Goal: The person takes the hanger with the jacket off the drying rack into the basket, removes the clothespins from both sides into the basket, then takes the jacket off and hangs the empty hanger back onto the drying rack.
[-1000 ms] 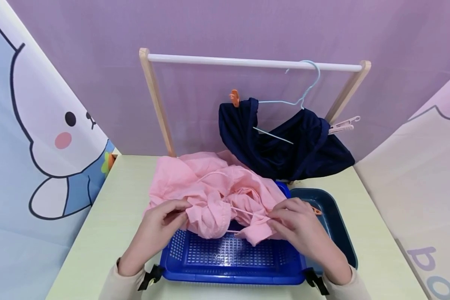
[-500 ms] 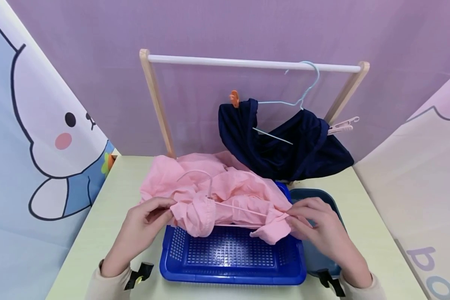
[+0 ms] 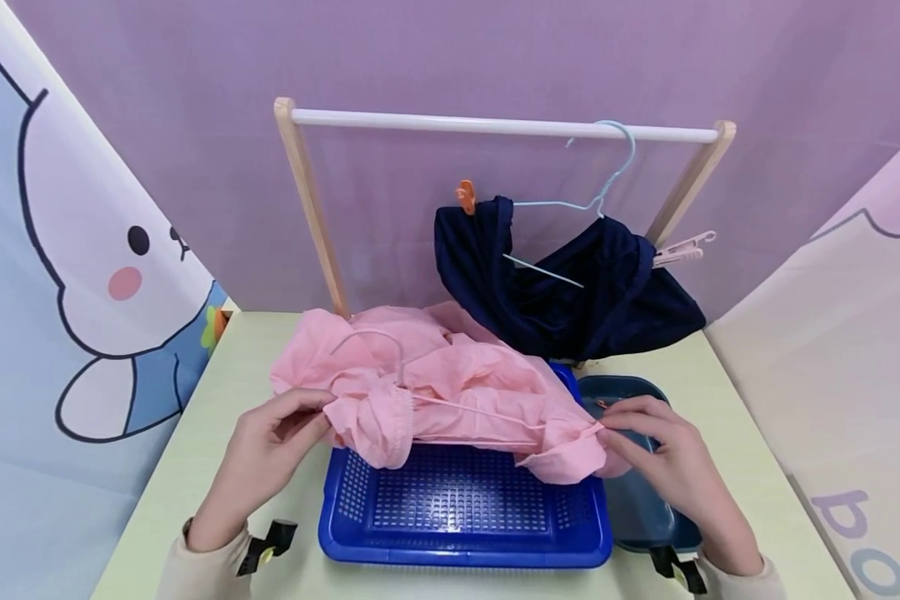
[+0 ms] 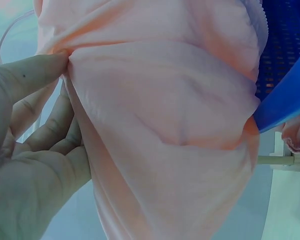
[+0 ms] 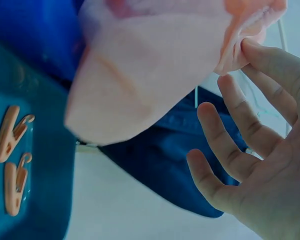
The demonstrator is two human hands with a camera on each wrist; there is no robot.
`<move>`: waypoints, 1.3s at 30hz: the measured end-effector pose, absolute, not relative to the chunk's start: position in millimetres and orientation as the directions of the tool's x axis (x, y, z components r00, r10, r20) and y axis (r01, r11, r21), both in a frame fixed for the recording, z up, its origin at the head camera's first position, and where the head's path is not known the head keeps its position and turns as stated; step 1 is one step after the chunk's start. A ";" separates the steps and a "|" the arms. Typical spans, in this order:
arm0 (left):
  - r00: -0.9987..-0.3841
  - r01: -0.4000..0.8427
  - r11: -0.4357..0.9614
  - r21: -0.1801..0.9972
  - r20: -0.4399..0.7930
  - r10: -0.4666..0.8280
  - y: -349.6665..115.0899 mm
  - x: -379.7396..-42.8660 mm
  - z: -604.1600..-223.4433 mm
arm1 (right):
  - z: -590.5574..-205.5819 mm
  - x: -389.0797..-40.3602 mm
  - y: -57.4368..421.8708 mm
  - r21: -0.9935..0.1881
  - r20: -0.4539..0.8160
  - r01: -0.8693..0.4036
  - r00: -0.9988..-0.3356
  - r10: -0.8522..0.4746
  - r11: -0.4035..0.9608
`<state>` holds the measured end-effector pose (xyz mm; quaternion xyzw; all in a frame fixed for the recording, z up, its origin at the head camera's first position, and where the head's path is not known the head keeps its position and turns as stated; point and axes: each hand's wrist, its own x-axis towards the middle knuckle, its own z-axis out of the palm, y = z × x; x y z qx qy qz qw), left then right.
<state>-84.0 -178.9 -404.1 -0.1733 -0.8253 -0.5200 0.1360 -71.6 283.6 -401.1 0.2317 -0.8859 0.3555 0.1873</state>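
A pink garment [image 3: 450, 350] is spread between my hands over the back of a blue basket [image 3: 465, 554]. Inside its neck opening sits a pink clothes hanger [image 3: 401, 360], hook pointing up and left. My left hand [image 3: 266, 458] pinches the cloth at the left shoulder between thumb and fingers; the left wrist view shows the fabric [image 4: 165, 110] draping from that pinch. At the opposite shoulder, my right hand [image 3: 675, 458] pinches the cloth between thumb and index finger. The other right fingers [image 5: 240, 125] are spread apart. Cloth hides the hanger's ends.
Behind stands a rack with a white rail [image 3: 435, 123]. A navy garment [image 3: 562, 317] hangs there on a light blue hanger [image 3: 630, 158], with an orange peg [image 3: 466, 197] and a pink peg [image 3: 682, 248] clipped on. A teal tray [image 3: 637, 508] with orange pegs [image 5: 12, 135] is at right.
Both hands have moved apart, left hand leftward and right hand rightward, stretching the pink garment's neck wider. The hanger has shifted left and its hook now stands out clearly above the cloth.
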 end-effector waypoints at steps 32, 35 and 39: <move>-0.927 0.370 0.361 0.856 0.364 0.087 -186.4 -78.5 -404.1 | -449.1 -82.7 278.4 -0.511 0.374 -0.482 -0.870 -0.322 0.711; -0.927 0.372 0.341 0.863 0.364 0.091 -185.7 -78.7 -403.5 | -448.3 -82.7 275.7 -0.517 0.369 -0.495 -0.865 -0.340 0.698; -0.921 0.388 0.329 0.861 0.375 0.104 -184.0 -80.0 -404.0 | -443.7 -83.1 272.6 -0.491 0.390 -0.504 -0.856 -0.339 0.710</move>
